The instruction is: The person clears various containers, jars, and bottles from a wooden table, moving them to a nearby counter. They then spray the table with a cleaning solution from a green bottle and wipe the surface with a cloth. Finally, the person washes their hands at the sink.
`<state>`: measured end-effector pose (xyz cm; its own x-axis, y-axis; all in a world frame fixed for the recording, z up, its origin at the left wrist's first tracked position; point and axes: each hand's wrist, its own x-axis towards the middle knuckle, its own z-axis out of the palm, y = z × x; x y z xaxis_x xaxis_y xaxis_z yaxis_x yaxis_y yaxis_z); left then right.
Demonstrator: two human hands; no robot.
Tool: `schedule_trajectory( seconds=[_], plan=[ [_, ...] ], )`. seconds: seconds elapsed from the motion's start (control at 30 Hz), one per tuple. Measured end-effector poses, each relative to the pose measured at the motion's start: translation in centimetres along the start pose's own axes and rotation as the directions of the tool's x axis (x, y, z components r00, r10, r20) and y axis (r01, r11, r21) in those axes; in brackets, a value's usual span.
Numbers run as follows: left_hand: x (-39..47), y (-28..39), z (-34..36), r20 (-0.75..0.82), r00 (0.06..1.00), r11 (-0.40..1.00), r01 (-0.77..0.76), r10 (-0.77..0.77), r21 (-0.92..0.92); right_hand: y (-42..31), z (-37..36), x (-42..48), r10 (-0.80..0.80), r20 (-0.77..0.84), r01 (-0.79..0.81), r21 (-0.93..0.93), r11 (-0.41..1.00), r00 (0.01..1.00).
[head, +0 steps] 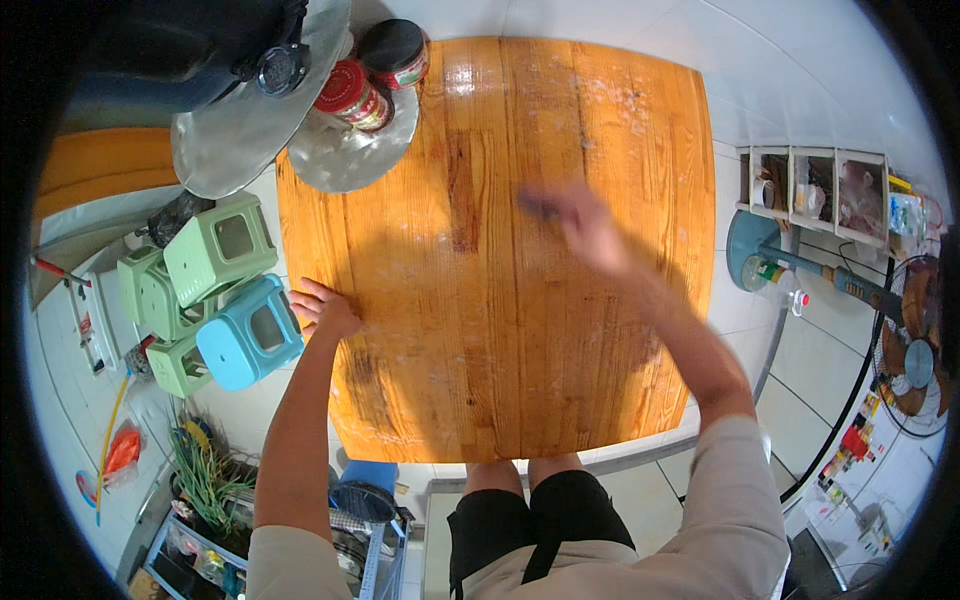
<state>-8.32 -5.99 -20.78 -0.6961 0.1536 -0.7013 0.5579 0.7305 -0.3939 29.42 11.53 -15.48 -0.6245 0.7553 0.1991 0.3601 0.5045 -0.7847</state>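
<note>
A varnished wooden tabletop (480,322) fills the middle of the view, with whitish smears and flecks on its surface. Over its centre right, my right hand (589,225) is blurred by motion. From its fingers a small dark object (538,202) sticks out to the left; the blur hides what it is, and I cannot tell whether it touches the wood. My left hand (328,311) rests at the table's left edge, fingers spread out past the rim, with nothing seen in it.
Two red-labelled jars (354,96) stand on a round metal lid (352,161) at the table's far left corner. Beside them is a larger metal disc (225,142) under a dark pot (165,52). Green stools (217,251) and a blue stool (251,334) are at left, a standing fan (919,360) at right.
</note>
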Motion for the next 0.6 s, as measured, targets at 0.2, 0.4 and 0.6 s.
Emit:
schedule_trajectory(
  seconds=[0.2, 0.4, 0.6],
  plan=[
    [2.7, 1.4, 1.5, -0.057, 0.998, 0.988, 0.000, 0.009, 0.157, 12.9, -5.3, 18.1, 0.001, -0.320, -0.112, -0.328, 0.938, 0.947],
    [7.6, -2.9, 4.7, -0.040, 0.982, 0.859, 0.180, -0.183, 0.480, 8.2, 0.0, 7.0, -0.114, -0.124, 0.084, -0.224, 0.971, 0.986],
    [2.6, 0.8, 1.3, -0.019, 0.998, 0.994, 0.057, -0.056, 0.094, -5.6, 3.8, -23.2, 0.718, 0.541, -0.813, 0.578, 0.062, 0.439]
  ],
)
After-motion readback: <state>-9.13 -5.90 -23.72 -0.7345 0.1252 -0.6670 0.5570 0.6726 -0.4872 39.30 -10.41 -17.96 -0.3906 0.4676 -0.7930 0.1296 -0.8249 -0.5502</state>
